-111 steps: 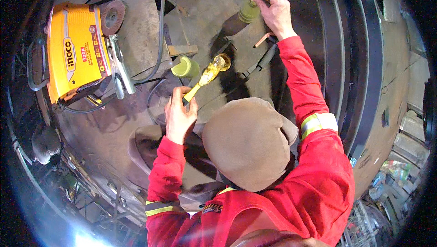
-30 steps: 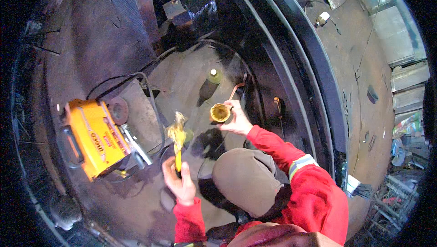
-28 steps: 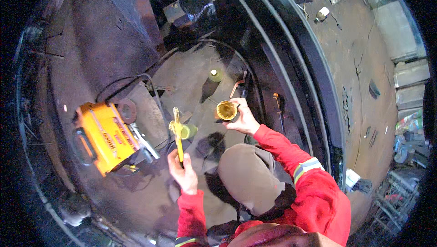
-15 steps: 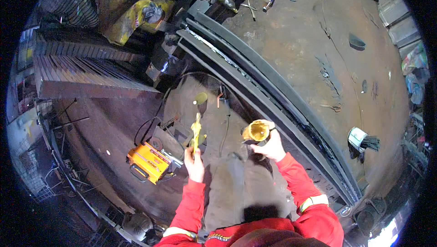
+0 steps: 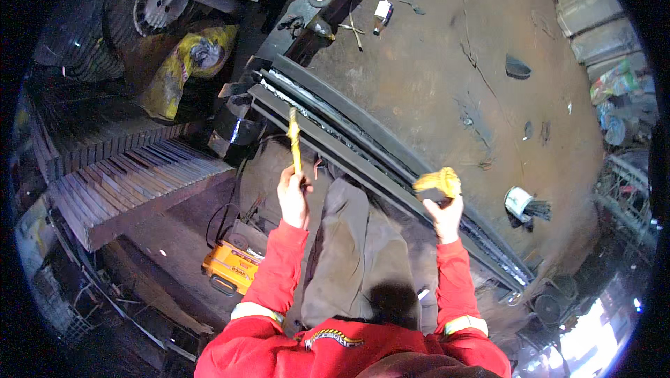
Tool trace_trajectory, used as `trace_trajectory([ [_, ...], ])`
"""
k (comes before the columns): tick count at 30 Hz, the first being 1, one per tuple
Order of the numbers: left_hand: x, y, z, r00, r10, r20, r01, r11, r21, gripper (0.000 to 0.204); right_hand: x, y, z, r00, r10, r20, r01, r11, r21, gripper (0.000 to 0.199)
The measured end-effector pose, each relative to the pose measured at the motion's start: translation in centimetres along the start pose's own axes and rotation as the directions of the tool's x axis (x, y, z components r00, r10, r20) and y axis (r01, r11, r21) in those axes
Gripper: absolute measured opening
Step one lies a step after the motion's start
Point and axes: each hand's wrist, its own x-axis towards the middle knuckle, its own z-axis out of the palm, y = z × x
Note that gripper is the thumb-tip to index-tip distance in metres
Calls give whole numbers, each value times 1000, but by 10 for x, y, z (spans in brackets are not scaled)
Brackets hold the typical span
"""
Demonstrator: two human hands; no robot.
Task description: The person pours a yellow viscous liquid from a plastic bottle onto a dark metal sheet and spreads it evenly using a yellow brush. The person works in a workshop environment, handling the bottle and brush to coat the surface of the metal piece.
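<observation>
My left hand (image 5: pixel 294 200) is closed around the lower end of a slim yellow paintbrush (image 5: pixel 294 142), held upright. Its lumpy, paint-smeared tip overlaps the long dark steel beams (image 5: pixel 328 130) in view. My right hand (image 5: pixel 445 216) grips a small paint cup (image 5: pixel 447 181), smeared thick with yellow and dark on its near side. The cup is tilted, so its inside is hidden from here. It is held over or in front of the right part of the beams; I cannot tell if it touches them.
An orange machine (image 5: pixel 232 266) sits on the floor at left, near a stack of steel plates (image 5: pixel 150 186). Beyond the beams, a large rusty surface (image 5: pixel 419 85) carries a white can of rods (image 5: pixel 518 202), a small bottle (image 5: pixel 382 15) and a dark scrap (image 5: pixel 517 67).
Both hands have moved up and outward in the picture, the right one toward the beams. The cup has tipped, hiding its opening. My view has shifted and my legs show more.
</observation>
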Motion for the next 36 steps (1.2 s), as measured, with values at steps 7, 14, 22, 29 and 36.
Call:
trace_trajectory([
  [7,54,29,48,957,-181,228,246,921,-301,29,43,-69,-54,977,-168,-135,101,911,-400,66],
  [14,108,58,102,955,-156,253,238,910,-340,37,88,-150,-37,958,-234,-166,160,917,-366,64],
  [22,261,13,176,949,-14,-314,-13,997,-82,37,242,-127,46,959,-275,-72,219,875,-431,65],
  [29,430,23,219,654,305,-693,74,885,460,28,560,-51,239,881,-441,172,465,743,-481,61],
  [36,494,-7,218,484,411,-773,159,827,539,23,690,10,355,845,-369,388,502,798,-334,71],
])
